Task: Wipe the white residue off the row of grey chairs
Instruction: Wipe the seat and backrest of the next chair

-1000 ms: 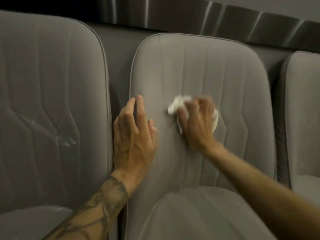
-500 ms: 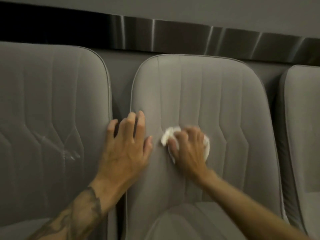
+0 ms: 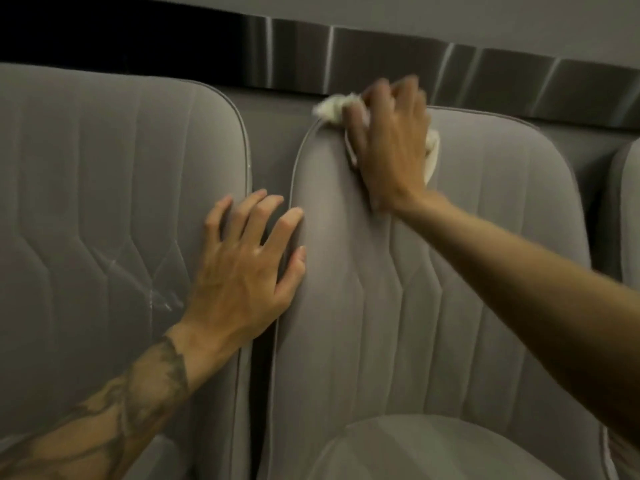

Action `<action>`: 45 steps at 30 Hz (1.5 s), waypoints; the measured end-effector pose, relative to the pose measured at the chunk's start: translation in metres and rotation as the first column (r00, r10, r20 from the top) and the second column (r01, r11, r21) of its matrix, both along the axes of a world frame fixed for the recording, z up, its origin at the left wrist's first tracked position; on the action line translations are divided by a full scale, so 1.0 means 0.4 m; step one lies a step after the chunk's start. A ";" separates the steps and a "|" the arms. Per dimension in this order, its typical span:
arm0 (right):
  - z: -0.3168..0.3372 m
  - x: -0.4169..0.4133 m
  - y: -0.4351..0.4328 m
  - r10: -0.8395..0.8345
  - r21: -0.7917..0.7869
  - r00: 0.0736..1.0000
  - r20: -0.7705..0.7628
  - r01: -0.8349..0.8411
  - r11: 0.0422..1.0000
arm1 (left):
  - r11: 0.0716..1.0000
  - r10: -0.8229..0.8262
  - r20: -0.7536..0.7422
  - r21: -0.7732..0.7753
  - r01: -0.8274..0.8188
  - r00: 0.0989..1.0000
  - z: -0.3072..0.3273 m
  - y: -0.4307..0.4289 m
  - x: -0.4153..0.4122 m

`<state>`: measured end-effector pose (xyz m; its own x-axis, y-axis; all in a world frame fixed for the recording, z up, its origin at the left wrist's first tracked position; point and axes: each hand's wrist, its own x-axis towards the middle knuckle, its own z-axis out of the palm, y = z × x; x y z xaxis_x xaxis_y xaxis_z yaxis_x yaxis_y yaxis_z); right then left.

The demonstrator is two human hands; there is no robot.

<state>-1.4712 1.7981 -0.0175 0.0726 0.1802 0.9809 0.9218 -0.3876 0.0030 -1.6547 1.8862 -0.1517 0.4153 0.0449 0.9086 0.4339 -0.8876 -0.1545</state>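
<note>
Three chairs, one cloth (crumpled).

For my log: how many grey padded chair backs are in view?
3. One grey padded chair back at left, streaked white; one in the middle, crumpled white cloth at its top; a sliver at the right edge. More may be off-frame.

A brushed metal band runs across the plain grey wall, reflecting dim, warm light.
</note>
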 end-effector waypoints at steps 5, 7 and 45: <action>-0.004 -0.037 0.038 0.022 -0.042 1.000 0.007 -0.022 0.999 | 0.997 -0.079 0.081 -0.007 0.080 0.994 -0.002 -0.002 0.002; -0.132 -0.090 -0.002 0.207 -0.173 0.977 0.060 -0.194 0.966 | 0.994 -0.103 0.119 -0.030 0.107 0.988 -0.004 -0.002 0.002; -0.057 -0.081 0.036 -0.019 -0.056 1.000 0.004 0.019 0.998 | 0.990 -0.074 0.284 -0.096 0.105 0.956 -0.015 0.020 -0.001</action>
